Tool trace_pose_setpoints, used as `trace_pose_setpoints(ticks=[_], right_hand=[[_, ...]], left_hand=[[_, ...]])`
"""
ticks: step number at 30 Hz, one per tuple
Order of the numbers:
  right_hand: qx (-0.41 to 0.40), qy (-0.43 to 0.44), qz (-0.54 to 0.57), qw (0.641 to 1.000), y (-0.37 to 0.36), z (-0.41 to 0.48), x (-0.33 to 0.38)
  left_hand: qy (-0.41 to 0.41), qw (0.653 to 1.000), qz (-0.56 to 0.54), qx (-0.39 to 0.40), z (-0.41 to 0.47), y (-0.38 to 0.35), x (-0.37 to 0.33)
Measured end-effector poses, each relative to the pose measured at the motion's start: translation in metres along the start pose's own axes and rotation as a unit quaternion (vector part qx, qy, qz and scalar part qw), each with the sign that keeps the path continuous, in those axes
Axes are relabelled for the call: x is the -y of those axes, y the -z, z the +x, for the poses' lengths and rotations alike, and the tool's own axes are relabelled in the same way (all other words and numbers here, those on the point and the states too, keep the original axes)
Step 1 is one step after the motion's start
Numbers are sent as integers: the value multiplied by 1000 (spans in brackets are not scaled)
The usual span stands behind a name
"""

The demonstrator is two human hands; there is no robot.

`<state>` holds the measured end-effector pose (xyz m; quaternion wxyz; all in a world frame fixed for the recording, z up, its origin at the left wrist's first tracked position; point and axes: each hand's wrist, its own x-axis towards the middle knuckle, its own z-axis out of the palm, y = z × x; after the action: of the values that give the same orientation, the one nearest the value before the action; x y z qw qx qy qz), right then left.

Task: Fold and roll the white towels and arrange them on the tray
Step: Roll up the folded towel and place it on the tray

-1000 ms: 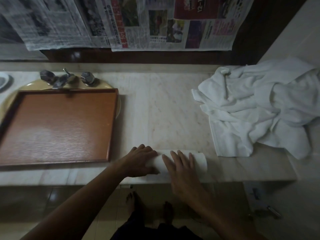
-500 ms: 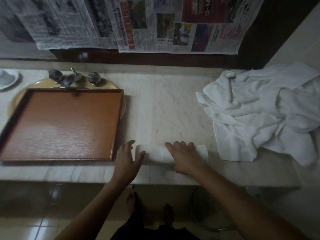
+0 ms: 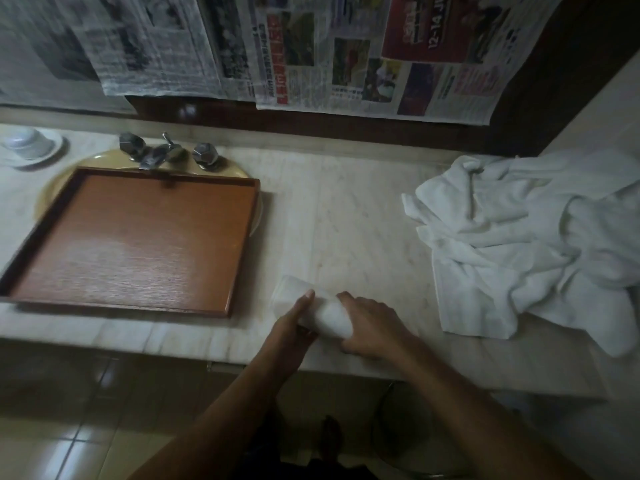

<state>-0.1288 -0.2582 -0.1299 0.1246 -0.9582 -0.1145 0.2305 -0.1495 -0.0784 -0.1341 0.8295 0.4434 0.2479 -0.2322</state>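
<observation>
A rolled white towel (image 3: 323, 315) lies near the front edge of the marble counter, angled with its far end pointing left toward the tray. My left hand (image 3: 292, 318) grips the roll from its left side, thumb on top. My right hand (image 3: 372, 325) curls round the roll's right end. The brown wooden tray (image 3: 131, 237) sits to the left with nothing in it. A heap of loose white towels (image 3: 533, 244) lies at the right of the counter.
The tray rests over a yellow sink (image 3: 228, 171) with a chrome tap (image 3: 166, 154) behind it. A white cup on a saucer (image 3: 29, 145) stands far left. Newspaper sheets (image 3: 311, 53) hang on the back wall. The counter's front edge runs just below my hands.
Both hands went from lying flat on the roll to gripping it. The roll has turned from lying straight across to slanting, its left end now pointing toward the tray.
</observation>
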Motion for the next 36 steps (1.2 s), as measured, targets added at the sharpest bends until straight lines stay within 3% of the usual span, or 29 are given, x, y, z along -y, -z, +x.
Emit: trace_pose_setpoints(ticks=[5,8,12,14,16,18,20,21,22,23,26,36], right_hand=[[-69,16,80,994,3,-22,9],[-68,32,181,981,11,-30,11],[-36,3,323,946,15,-38,-2],[-28,-34,411,910,13,-40,-10],[-4,-98,540,836,11,-39,-9],[48,-152,703,694,7,-38,-1],[118,-150,826,530,5,-36,10],[140,-137,860,472,6,-34,17],[138,-127,879,438,9,-31,23],[114,-122,889,426,12,-26,27],[47,-90,880,463,29,-10,37],[20,25,786,618,81,75,74]], left_hand=[[-89,996,-18,6,-1,-8,-19],[-132,991,-30,19,-7,-14,-36],[-200,978,-60,26,-14,-14,-62],[-225,971,-75,28,-18,-12,-76],[-251,964,-80,41,-22,-12,-87],[-266,959,-92,35,-27,-10,-96],[-272,956,-106,24,-32,-8,-102],[-271,956,-112,19,-35,-6,-105],[-270,955,-118,13,-37,-2,-107],[-274,954,-123,11,-38,2,-109],[-282,950,-129,30,-47,19,-116],[-295,953,-69,20,-56,107,-142]])
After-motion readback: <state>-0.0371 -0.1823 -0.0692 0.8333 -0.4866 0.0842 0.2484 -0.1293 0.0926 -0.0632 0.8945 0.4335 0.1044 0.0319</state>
